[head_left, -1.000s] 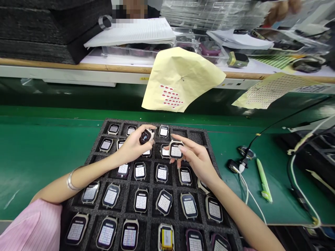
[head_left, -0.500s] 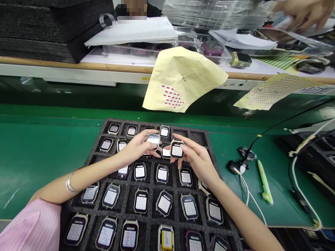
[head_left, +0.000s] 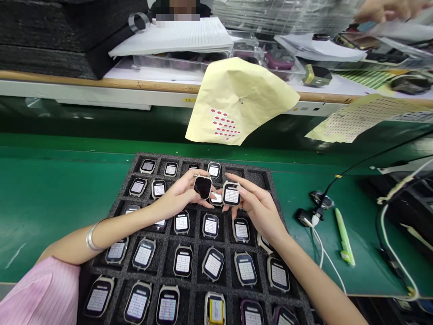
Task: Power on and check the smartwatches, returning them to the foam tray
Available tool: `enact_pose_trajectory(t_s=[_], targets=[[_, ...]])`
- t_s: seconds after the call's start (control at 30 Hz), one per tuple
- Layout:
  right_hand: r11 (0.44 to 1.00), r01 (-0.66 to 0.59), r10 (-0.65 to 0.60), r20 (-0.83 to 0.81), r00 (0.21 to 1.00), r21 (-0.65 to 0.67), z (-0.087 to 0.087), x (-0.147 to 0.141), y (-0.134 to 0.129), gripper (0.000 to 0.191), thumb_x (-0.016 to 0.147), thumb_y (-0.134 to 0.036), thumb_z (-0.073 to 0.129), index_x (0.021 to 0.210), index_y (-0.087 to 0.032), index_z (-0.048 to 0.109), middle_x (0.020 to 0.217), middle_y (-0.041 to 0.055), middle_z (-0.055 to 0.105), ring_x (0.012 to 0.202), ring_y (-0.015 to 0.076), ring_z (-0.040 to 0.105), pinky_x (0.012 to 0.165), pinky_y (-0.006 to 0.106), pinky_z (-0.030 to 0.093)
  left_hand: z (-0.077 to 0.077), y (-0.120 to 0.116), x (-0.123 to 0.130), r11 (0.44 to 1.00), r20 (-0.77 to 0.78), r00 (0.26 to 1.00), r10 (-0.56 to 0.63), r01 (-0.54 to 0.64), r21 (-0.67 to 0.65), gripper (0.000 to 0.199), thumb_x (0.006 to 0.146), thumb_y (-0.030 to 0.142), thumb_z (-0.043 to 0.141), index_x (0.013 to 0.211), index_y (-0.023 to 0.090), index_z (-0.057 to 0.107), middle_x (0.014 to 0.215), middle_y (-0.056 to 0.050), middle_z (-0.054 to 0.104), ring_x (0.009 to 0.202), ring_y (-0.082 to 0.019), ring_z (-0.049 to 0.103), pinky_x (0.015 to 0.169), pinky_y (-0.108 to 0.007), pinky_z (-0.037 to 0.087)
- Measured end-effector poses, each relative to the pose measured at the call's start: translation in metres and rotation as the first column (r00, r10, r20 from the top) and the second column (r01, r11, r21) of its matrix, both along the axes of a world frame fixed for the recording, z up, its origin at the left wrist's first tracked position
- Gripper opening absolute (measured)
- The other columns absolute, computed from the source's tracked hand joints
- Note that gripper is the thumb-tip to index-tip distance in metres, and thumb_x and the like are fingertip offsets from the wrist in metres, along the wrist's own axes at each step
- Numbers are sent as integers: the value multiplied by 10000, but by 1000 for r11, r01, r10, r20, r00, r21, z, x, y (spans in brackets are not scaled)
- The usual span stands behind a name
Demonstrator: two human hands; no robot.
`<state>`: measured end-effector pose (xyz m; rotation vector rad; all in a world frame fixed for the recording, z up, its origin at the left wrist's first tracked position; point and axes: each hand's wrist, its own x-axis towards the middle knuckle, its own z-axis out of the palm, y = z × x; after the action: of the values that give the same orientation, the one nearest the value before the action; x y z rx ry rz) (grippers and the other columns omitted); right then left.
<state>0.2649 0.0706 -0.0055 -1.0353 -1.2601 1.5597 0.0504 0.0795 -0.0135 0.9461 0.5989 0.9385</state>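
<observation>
Between the fingers of my left hand is a smartwatch with a dark screen, tilted toward me. My right hand grips a second smartwatch, whose lit screen shows rows of white boxes. The two watches are side by side, slightly apart, above the back part of a black foam tray. Many compartments of the tray hold strapless watches with lit screens, such as one watch near the middle. One unit at the front lies with its yellow battery showing.
Yellow sheets, one with red arrow stickers, hang from the shelf edge. Right of the tray lie a green pen-like tool and white cables. Black foam blocks are stacked at upper left. Another person's hand shows at upper right.
The left watch has tilted, so its bright, reflecting face now looks dark. Both hands have shifted slightly right in view, still holding their watches. The other person's hand has moved up.
</observation>
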Motion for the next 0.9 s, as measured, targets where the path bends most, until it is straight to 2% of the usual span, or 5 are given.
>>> enact_pose_trajectory(t_s=[0.13, 0.37, 0.63, 0.8, 0.9], targets=[[1000, 1, -1, 1, 1000, -10, 0, 0, 0, 356, 934, -291, 564, 1272, -185, 597, 812, 60, 692, 641, 200, 669, 455, 259, 523, 1, -1, 0, 998, -23, 1000, 3, -2, 66, 388, 784, 86, 546, 1146, 207, 479, 1025, -53, 639, 947, -182, 646, 768, -341, 601], [998, -64, 62, 56, 996, 24, 1, -1, -2, 433, 950, -316, 543, 1365, -200, 505, 905, 72, 698, 676, 193, 668, 497, 268, 542, 4, -1, -2, 990, -293, 951, 94, -57, 132, 445, 761, 146, 693, 1145, 199, 475, 782, 36, 527, 504, -63, 520, 410, -167, 464], [979, -184, 169, 145, 975, 94, 1, -6, -5, 426, 878, -311, 662, 1291, -247, 579, 1057, 65, 652, 610, 123, 599, 575, 274, 563, 7, -18, 1, 967, -258, 966, -12, 77, 242, 638, 839, 173, 646, 1372, 304, 321, 1064, -42, 569, 931, -186, 631, 846, -354, 543], [958, -275, 272, 54, 961, 75, -3, -7, -3, 392, 886, -365, 658, 1256, -245, 608, 1007, 52, 666, 623, 133, 614, 587, 275, 557, 11, -16, -3, 723, -419, 850, 321, 66, 688, 553, 728, 323, 794, 1217, 269, 540, 1116, -75, 540, 1076, -256, 533, 973, -438, 442], [925, -374, 374, 4, 927, 74, -5, -8, -2, 369, 891, -444, 643, 1177, -211, 659, 921, 50, 675, 651, 148, 624, 644, 290, 550, 13, -13, -3, 646, -412, 828, 381, 81, 759, 569, 674, 387, 825, 1174, 269, 579, 1142, -86, 506, 1123, -276, 490, 1001, -466, 412]])
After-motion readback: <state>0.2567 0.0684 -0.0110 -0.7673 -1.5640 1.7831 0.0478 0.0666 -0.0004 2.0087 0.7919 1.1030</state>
